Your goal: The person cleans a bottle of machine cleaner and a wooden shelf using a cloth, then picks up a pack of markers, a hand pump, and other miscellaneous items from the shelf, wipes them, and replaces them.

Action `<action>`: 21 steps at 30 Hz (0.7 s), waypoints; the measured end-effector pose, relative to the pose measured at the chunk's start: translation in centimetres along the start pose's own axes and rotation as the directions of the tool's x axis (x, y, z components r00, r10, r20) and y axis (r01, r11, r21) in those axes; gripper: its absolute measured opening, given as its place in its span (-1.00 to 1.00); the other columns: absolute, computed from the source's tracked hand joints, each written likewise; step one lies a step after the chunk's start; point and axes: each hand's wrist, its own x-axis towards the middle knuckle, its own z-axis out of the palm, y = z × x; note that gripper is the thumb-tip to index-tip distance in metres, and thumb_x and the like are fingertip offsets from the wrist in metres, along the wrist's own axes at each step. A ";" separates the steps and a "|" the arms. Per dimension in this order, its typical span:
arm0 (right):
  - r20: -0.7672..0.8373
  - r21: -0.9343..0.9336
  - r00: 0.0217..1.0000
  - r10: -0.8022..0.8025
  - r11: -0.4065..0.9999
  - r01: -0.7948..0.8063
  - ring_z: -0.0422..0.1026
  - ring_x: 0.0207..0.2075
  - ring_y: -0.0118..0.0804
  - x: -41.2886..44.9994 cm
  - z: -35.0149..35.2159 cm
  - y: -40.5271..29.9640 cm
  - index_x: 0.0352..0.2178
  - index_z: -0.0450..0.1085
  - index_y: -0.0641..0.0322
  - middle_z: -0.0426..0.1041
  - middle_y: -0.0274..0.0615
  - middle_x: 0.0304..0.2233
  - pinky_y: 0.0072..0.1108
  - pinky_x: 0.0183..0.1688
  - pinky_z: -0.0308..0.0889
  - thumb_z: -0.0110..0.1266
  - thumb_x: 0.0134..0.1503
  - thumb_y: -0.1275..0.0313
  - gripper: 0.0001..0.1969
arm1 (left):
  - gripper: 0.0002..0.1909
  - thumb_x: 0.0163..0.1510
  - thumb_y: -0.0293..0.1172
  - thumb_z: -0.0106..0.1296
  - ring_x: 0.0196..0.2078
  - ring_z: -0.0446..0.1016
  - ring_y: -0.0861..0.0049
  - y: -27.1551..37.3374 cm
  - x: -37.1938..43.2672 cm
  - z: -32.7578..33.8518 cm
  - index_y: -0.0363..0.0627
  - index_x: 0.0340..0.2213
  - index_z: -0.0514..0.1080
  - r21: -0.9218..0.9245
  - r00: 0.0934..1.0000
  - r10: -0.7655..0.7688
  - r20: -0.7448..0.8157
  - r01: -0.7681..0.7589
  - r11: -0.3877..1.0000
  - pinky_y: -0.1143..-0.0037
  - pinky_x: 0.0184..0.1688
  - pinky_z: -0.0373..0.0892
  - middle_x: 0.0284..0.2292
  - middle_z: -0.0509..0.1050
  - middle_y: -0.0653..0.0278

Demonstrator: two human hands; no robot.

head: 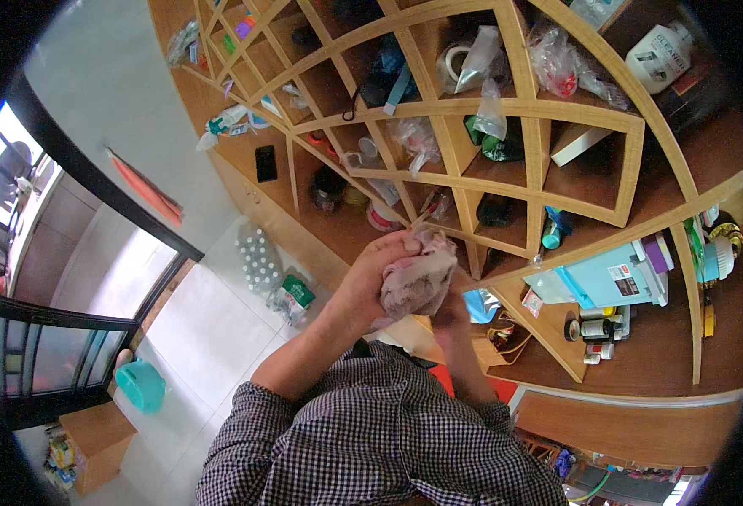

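Note:
A crumpled, stained pinkish-grey cloth is bunched up between my two hands, in front of my checked shirt. My left hand grips it from the left side, thumb and fingers at its upper edge. Under its right side lies my right hand, blurred and partly covered by the cloth, so its fingers are hard to make out. Just beyond the hands stands the wooden lattice shelf, with a red-and-white round container in a lower compartment close to the cloth.
Plastic bags, tape and bottles fill the shelf compartments. A black phone lies on the wooden ledge. To the right are a light-blue plastic box and small bottles. A dotted bag and a teal bin stand on the tiled floor.

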 end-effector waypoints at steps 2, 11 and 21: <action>-0.066 -0.022 0.987 0.147 0.989 -0.148 0.20 -0.07 -0.27 -1.1 -2.1 2.1 -0.05 0.09 0.20 0.19 -0.22 -0.09 -0.47 -0.01 0.08 -0.11 0.03 0.38 -0.58 | -0.89 -0.13 -0.49 -0.04 -0.45 0.41 0.57 0.4 -1.0 1.5 -0.22 -0.46 0.35 0.032 0.998 -0.039 0.039 0.037 0.999 0.62 -0.36 0.36 -0.45 0.42 0.23; -0.209 -0.513 0.978 0.021 0.849 -0.128 0.23 -0.13 -0.31 -2.0 -7.2 5.1 -0.11 0.15 0.26 0.24 -0.22 -0.15 -0.52 -0.07 0.14 -0.16 0.03 0.44 -0.66 | -0.89 -0.06 -0.52 -0.08 -0.37 0.29 0.72 -1.3 0.7 -0.8 -0.26 -0.43 0.38 0.448 0.985 0.173 0.004 -0.157 0.880 0.69 -0.30 0.22 -0.44 0.33 0.40; 0.013 -0.648 0.942 -0.336 0.715 0.264 0.24 -0.32 -0.54 -4.0 -0.6 -1.8 -0.30 0.23 0.31 0.30 -0.34 -0.36 -0.69 -0.22 0.13 -0.08 -0.06 0.52 -0.78 | -0.77 -0.19 -0.58 0.00 -0.39 0.25 0.49 -0.3 10.7 -5.5 -0.27 -0.38 0.31 0.853 0.579 0.754 0.311 -0.519 0.047 0.57 -0.35 0.21 -0.39 0.23 0.22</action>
